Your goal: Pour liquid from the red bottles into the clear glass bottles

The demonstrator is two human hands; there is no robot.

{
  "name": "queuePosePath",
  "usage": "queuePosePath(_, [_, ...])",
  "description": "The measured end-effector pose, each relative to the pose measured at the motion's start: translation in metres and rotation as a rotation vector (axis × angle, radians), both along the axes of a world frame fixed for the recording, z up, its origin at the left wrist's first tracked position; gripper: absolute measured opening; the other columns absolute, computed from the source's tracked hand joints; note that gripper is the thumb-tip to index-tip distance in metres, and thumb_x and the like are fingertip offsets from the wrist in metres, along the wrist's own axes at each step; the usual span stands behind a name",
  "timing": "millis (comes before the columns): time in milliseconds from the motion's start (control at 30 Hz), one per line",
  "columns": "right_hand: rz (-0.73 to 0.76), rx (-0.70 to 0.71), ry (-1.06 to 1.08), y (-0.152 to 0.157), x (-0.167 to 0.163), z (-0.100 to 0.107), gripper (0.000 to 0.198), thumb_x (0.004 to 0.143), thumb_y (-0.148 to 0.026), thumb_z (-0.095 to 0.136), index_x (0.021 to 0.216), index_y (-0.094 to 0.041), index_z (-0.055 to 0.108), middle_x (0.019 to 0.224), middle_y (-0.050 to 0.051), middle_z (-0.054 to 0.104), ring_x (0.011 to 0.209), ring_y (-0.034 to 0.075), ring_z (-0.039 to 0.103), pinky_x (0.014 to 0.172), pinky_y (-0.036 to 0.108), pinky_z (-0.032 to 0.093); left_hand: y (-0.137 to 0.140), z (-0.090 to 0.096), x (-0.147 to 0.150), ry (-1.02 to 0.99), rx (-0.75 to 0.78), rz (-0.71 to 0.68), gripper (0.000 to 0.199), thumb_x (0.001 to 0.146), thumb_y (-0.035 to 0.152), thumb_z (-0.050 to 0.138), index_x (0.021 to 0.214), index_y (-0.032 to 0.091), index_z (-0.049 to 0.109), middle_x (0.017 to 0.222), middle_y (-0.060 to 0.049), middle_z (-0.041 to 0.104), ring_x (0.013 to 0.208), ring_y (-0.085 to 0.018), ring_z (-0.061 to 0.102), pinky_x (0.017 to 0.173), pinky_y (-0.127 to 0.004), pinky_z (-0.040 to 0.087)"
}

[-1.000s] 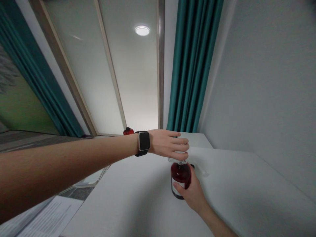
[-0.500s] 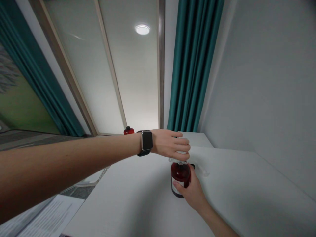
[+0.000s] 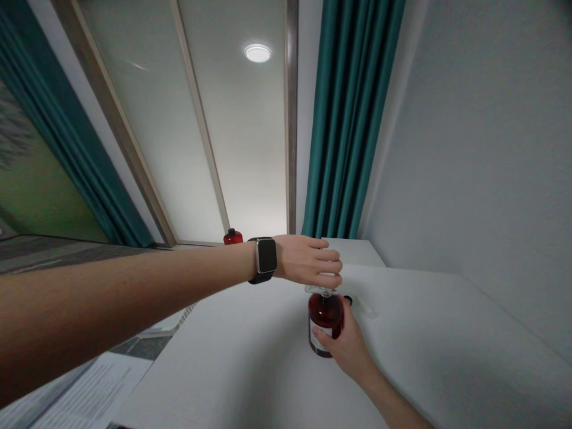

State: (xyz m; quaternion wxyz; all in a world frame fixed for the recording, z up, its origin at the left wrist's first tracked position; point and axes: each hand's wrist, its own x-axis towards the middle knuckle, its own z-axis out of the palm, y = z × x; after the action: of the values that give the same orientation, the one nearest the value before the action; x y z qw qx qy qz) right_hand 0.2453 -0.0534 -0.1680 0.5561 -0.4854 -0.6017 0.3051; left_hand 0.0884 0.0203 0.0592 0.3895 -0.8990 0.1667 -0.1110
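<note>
A small bottle of dark red liquid (image 3: 325, 316) with a white label stands on a white surface (image 3: 250, 351). My right hand (image 3: 346, 348) wraps around its lower body from the right. My left hand (image 3: 308, 262), with a dark smartwatch on the wrist, reaches across from the left and closes its fingers on a clear piece (image 3: 322, 290) sitting on the bottle's mouth. What exactly that clear piece is cannot be made out.
A small black cap (image 3: 348, 300) and a clear item (image 3: 367, 310) lie just behind the bottle. A second red bottle (image 3: 233, 237) stands farther back. Teal curtains (image 3: 348, 119) hang behind, a wall rises at right, and printed papers (image 3: 84, 396) lie at lower left.
Both hands and the bottle stay almost in place; the view shifts slightly and the left hand's fingers adjust a little on the bottle's top.
</note>
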Motion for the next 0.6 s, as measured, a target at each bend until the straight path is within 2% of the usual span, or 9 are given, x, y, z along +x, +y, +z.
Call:
queuePosePath(167, [-0.007,-0.008,-0.019,-0.0004,0.0012,0.0004,0.072,0.066,-0.03,0.076,0.13,-0.02,0.045,0.122,0.012,0.064,0.11,0.032,0.064,0.098,0.05,0.051,-0.0008,0.0007,-0.0009,-0.014,-0.039,0.004,0.012,0.096,0.011,0.056,0.1,0.019,0.063,0.1,-0.008,0.071,0.099,-0.018,0.062,0.082,-0.029,0.047])
queuePosePath(433, [-0.041,-0.025,-0.043,-0.0007,0.0012,-0.0011,0.076,0.065,-0.035,0.078,0.131,-0.019,0.043,0.12,0.013,0.065,0.106,0.033,0.065,0.097,0.051,0.051,-0.0036,0.0029,-0.0005,-0.007,0.043,-0.054,0.009,0.097,0.016,0.057,0.103,0.018,0.064,0.103,-0.008,0.07,0.1,-0.018,0.062,0.082,-0.03,0.049])
queuePosePath(600, [-0.023,-0.026,-0.05,-0.0007,0.0009,0.0023,0.075,0.065,-0.034,0.078,0.131,-0.02,0.043,0.116,0.012,0.066,0.103,0.032,0.066,0.095,0.05,0.052,-0.0063,0.0033,0.0006,-0.026,-0.002,-0.054,0.01,0.095,0.014,0.058,0.102,0.02,0.063,0.103,-0.007,0.07,0.101,-0.017,0.062,0.083,-0.029,0.049])
